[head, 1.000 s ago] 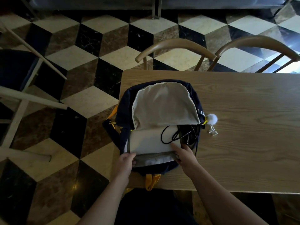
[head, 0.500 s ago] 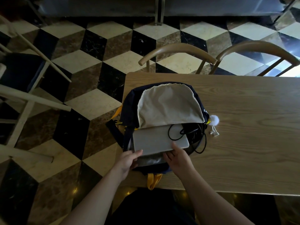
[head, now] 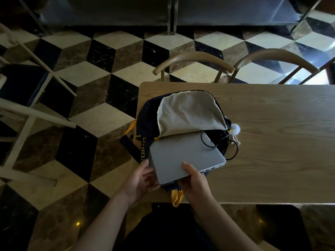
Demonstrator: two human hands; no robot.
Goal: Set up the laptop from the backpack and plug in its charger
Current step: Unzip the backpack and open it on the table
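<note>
Wooden table (head: 272,142): both hands, left hand (head: 143,180) and right hand (head: 194,180), grip smooth grey laptop (head: 183,156) (seemingly metal).

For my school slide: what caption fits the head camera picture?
Two hands slide a laptop from a backpack.

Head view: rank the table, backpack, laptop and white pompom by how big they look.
1. Table, by far the largest.
2. Backpack.
3. Laptop, somewhat smaller than the backpack, though part is hidden under the flap and it sits nearer the camera.
4. White pompom, smallest.
</note>
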